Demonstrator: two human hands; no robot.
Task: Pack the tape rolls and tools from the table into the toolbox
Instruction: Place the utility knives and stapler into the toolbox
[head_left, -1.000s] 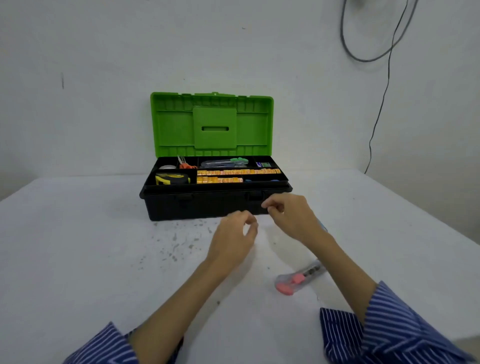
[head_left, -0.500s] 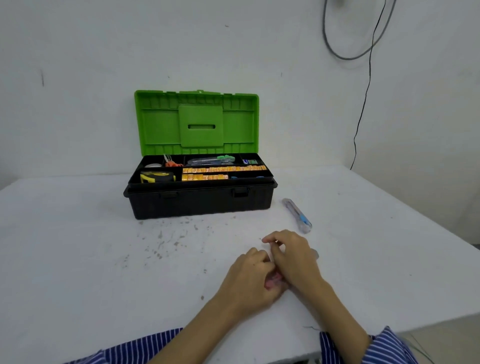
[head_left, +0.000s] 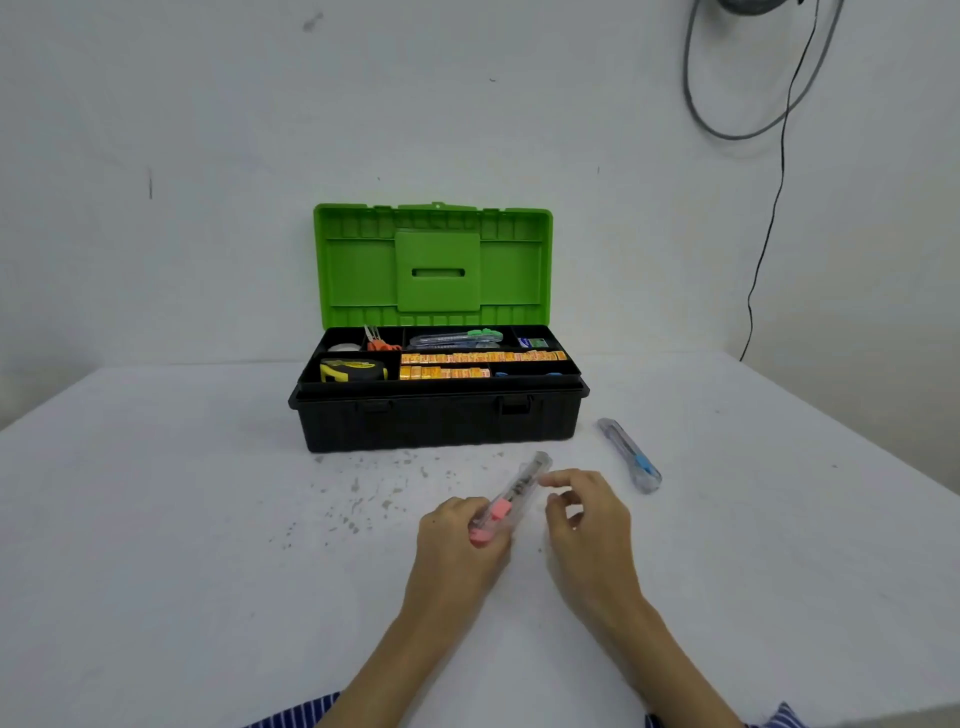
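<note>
No writing on anything reads clearly to me. My left hand (head_left: 460, 540) grips the pink cutter (head_left: 511, 501) by its near end, tip pointing far-right, while my right hand (head_left: 587, 514) hovers just right of it, fingers loosely curled around nothing. The blue cutter (head_left: 628, 454) lies on the table (head_left: 182, 519) right of the open toolbox (head_left: 439, 421), whose tray holds a yellow tape measure (head_left: 352, 370), orange-handled scissors (head_left: 378, 340) and rows of orange packets (head_left: 480, 358).

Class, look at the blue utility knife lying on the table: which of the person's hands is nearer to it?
Right. The right hand is just left of the blue utility knife, not touching; the left hand is farther left, gripping the pink utility knife.
</note>
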